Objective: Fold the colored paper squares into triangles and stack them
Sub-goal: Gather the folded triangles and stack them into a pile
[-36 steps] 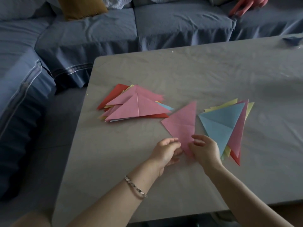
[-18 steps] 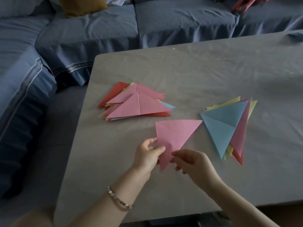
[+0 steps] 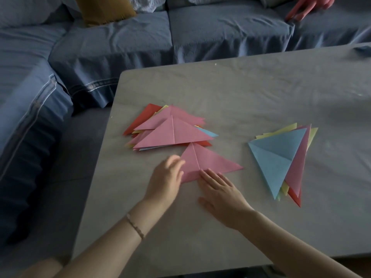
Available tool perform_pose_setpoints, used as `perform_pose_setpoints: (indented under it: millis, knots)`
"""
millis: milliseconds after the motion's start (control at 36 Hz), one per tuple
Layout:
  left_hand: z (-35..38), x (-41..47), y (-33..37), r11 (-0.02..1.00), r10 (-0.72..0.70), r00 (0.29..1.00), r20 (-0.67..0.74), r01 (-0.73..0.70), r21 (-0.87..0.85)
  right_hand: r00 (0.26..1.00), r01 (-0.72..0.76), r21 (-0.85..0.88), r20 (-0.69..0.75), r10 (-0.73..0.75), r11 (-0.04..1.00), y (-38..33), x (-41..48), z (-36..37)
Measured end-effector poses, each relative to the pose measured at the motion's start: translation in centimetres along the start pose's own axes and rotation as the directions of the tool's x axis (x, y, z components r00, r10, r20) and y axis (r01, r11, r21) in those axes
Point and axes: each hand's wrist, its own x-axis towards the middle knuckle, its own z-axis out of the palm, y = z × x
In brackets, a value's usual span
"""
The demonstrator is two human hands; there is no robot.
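Midway, we judge: one pink triangle (image 3: 210, 164) under our hands on the table (image 3: 261, 93).
Our right hand (image 3: 220, 192) lies spread, fingers pressing its near edge. Our left hand (image 3: 166, 181) is blurred at its corner, grip unclear. The finished stack (image 3: 172, 131) sits just beyond it; the pile (image 3: 279, 157) well right of the right hand likely waits.

Only one view was given, so no overlap was had. The scene was shot from head height, wide-angle, aimed forward and down across the table (image 3: 261, 93) from its near edge. The left hand (image 3: 166, 181) and right hand (image 3: 222, 195) were framed close, low centre, reaching in from the bottom edge. A sofa (image 3: 220, 31) was taken in along the top and left.
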Motion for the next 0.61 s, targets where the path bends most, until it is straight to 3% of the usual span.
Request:
perform_pose_setpoints:
  millis: [83, 167, 417, 611]
  knots:
    - [0.9, -2.5, 1.4, 0.989, 0.142, 0.98, 0.137, -0.148, 0.03, 0.999, 0.031, 0.033, -0.016, -0.03, 0.999, 0.1, 0.3, 0.1]
    - [1.6, -4.4, 1.7, 0.972, 0.172, 0.96, 0.221, -0.202, 0.12, 0.997, 0.037, -0.008, -0.06, -0.038, 0.999, 0.5, 0.6, 0.2]
    - [0.1, -6.1, -0.6, 0.981, -0.057, 0.962, 0.268, 0.004, 0.193, 0.993, -0.113, -0.066, -0.04, 0.111, 0.991, 2.6, -1.3, -1.0]
    - [-1.4, -7.9, -2.7, 0.965, -0.133, 0.974, 0.181, 0.086, 0.247, 0.973, -0.221, -0.09, -0.085, 0.213, 0.971, 4.4, -2.6, -1.6]
